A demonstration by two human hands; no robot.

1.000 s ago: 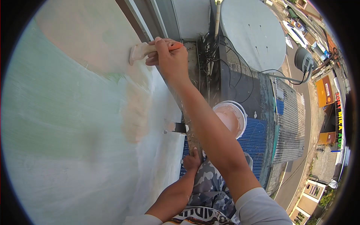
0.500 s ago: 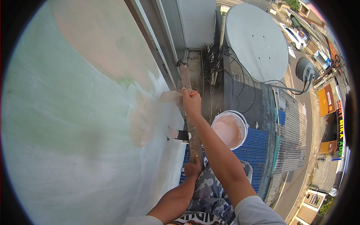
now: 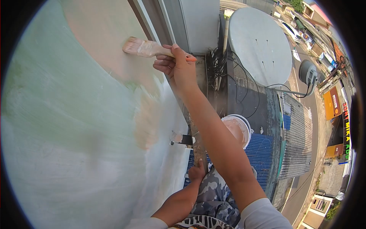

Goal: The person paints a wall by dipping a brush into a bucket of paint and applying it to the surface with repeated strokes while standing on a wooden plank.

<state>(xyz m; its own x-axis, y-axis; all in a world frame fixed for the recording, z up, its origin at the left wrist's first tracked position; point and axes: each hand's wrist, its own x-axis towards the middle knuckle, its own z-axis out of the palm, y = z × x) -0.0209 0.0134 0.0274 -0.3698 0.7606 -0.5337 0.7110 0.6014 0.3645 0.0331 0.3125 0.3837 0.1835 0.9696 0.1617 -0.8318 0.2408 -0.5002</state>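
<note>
1. Right hand (image 3: 185,74): fingers and thumb closed on the handle of a paintbrush (image 3: 146,47), orange handle end poking out behind.
2. Brush sits in front of the wall (image 3: 76,152), bristles pointing left over a peach-coloured area, upper part of the view.
3. Left hand (image 3: 196,173): down low, thumb on a narrow plank (image 3: 199,150).
4. White bucket (image 3: 250,131) of pinkish paint (image 3: 233,129) is right of the plank, partly behind the right forearm.
5. Dark bracket (image 3: 187,140) beside the plank; satellite dish (image 3: 261,45) beyond, upper right.
6. Can't tell from this angle: bristle contact with wall, or left fingers' grip (hidden).
</note>
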